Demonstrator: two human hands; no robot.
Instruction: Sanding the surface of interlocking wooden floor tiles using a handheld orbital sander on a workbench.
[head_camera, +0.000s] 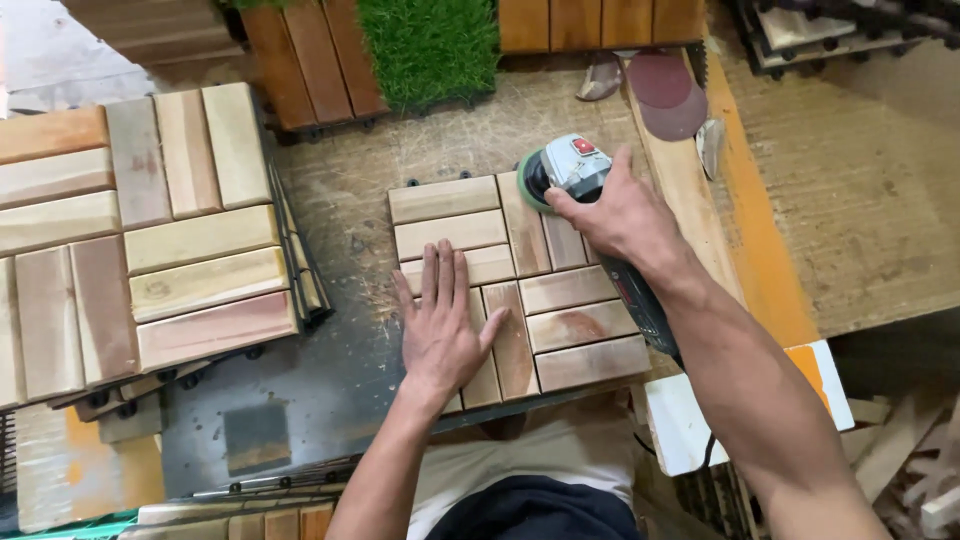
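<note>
One wooden deck tile (545, 290), made of short slats set in alternating blocks, lies flat on the dusty workbench (330, 380) directly before the person. The left hand (440, 325) is pressed flat and open-fingered on the tile's near-left slats, while the right hand (620, 215) is closed around the body of a grey power sander (565, 170), whose green-edged disc rests on the tile's far edge. Beside the tile, to the left, stands a stack of similar tiles (150, 240); a patch of artificial grass (430, 45) and round sanding discs (668, 95) lie farther off.
</note>
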